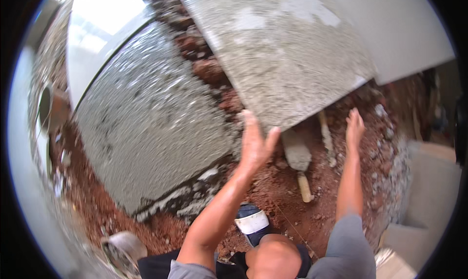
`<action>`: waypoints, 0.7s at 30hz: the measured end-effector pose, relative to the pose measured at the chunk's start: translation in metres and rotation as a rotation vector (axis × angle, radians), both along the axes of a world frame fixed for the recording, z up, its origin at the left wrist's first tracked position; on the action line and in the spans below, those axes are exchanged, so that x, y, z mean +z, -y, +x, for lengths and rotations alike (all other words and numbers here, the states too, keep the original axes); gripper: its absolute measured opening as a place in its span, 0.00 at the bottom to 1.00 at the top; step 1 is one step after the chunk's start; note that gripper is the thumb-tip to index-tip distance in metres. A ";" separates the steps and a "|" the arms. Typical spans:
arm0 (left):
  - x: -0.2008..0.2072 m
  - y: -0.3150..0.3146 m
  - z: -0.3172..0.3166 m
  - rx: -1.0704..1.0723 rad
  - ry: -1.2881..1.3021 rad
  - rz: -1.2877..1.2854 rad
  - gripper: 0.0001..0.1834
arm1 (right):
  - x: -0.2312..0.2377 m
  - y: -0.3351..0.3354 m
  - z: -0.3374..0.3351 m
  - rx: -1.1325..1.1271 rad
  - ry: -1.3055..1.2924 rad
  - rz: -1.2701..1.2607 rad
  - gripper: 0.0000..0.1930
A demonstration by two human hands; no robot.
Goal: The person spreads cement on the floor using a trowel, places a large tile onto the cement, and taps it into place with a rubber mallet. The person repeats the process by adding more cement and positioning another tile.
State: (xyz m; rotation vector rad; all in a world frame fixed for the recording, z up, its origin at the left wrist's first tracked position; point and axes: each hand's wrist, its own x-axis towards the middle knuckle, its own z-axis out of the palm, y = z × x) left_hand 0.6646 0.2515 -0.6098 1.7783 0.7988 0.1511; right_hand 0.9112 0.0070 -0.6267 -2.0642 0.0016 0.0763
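Note:
A large tile (292,59), its upturned face coated with rough grey mortar, lies in front of me with its near edge above the soil. My left hand (256,145) is at its near left corner, thumb and fingers spread; whether the fingertips press on it I cannot tell. Off the near right edge, apart from the tile, my right hand (356,128) reaches forward with its fingers extended and nothing in them. Between the hands, a trowel (298,154) with a pale handle lies on the soil, partly under the tile. To the left spreads a bed of wet grey mortar (161,118).
A glossy white tile (105,35) adjoins the mortar bed's far side. Another pale tile (395,30) is at far right. A mortar-crusted stick (325,137) lies by the trowel. Containers (53,108) stand at left, a pale bucket (126,247) at lower left. Red soil and rubble surround my shoe (252,224).

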 end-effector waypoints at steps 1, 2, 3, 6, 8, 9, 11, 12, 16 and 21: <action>0.002 0.006 -0.008 0.014 0.036 0.015 0.48 | 0.003 0.007 -0.026 0.044 0.046 -0.063 0.26; 0.005 0.012 -0.017 0.032 0.059 0.039 0.44 | 0.010 0.016 -0.051 0.126 0.102 -0.295 0.23; 0.010 0.018 -0.029 0.010 0.092 0.040 0.39 | 0.014 0.022 -0.080 0.230 0.259 -0.454 0.20; 0.030 0.040 -0.074 0.016 0.222 0.116 0.25 | 0.019 0.034 -0.160 0.486 0.188 -0.667 0.15; 0.042 0.041 -0.114 -0.082 0.198 -0.005 0.23 | 0.012 0.039 -0.204 0.567 0.219 -0.688 0.17; 0.047 0.039 -0.136 -0.153 0.145 0.036 0.23 | 0.009 0.042 -0.220 0.584 0.215 -0.709 0.17; 0.059 0.033 -0.185 -0.295 0.038 0.105 0.24 | 0.003 0.045 -0.239 0.603 0.240 -0.775 0.20; 0.064 0.026 -0.211 -0.367 -0.012 0.149 0.26 | 0.000 0.044 -0.242 0.582 0.145 -0.843 0.21; 0.091 -0.006 -0.328 -0.527 -0.363 0.177 0.27 | -0.010 0.033 -0.235 0.587 0.122 -0.969 0.23; 0.133 -0.025 -0.460 -0.276 -0.515 0.208 0.27 | -0.013 0.068 -0.298 0.584 0.142 -0.604 0.22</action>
